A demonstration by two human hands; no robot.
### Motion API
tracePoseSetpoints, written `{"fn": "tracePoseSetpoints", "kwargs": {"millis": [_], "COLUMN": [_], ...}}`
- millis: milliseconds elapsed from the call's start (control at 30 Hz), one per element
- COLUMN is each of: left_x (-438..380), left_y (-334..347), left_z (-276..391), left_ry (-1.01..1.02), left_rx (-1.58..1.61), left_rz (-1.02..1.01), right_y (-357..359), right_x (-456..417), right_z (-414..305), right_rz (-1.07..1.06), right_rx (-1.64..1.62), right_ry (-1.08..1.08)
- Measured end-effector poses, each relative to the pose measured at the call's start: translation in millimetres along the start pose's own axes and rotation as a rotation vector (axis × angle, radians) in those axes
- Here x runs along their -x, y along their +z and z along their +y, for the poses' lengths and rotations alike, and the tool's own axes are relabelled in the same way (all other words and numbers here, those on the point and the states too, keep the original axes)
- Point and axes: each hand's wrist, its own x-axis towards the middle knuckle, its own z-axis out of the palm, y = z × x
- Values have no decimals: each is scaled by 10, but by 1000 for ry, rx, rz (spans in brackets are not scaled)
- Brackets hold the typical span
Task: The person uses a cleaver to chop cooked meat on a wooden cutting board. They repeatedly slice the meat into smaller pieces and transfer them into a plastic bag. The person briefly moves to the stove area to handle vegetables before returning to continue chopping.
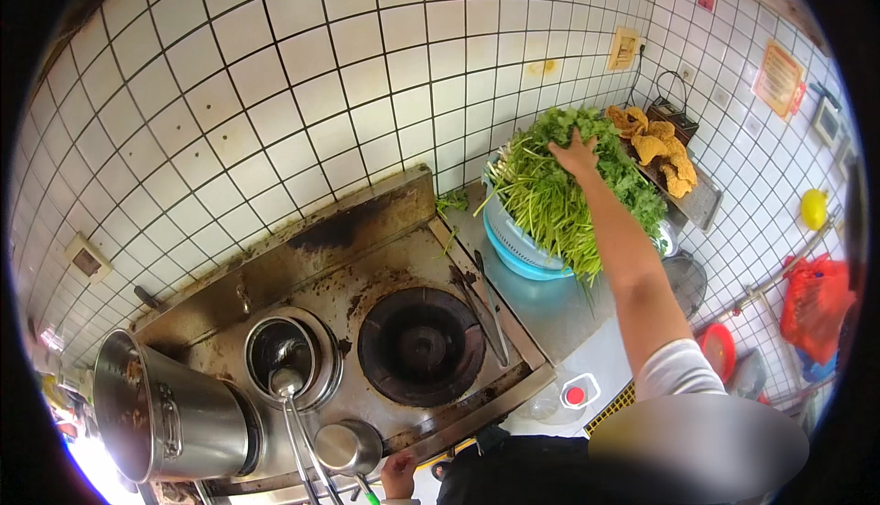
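Note:
My right hand (576, 153) lies with fingers spread on top of a large heap of leafy green herbs, apparently cilantro (550, 209). The bunches fill a pale blue perforated plastic basket (519, 237), which sits in a brighter blue basin (502, 247) on a metal counter. Their stems point towards the stove, and the leaves hang over the far side. At the bottom edge, my left hand (399, 474) is near the stove's front rim, beside a small metal pan (348, 446) with a green-ended handle. Its fingers are only partly visible, and any grip is unclear.
A tall steel stockpot (179, 409) stands left on the stove. Right of it are a metal pot (282, 347) holding a ladle (285, 381) and a black wok burner (421, 347). Tongs (491, 309) lie by the burner. Orange-brown cloths (663, 151) rest on a metal tray (705, 206).

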Motion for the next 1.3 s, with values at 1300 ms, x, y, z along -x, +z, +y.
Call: {"fn": "tracePoseSetpoints", "kwargs": {"millis": [1300], "left_x": [107], "left_y": [130], "left_z": [173], "left_ry": [19], "left_rx": [-153], "left_rz": [194], "right_y": [2622], "right_x": [1089], "right_z": [-322], "right_rz": [-536], "right_rx": [746], "right_ry": [-986]}}
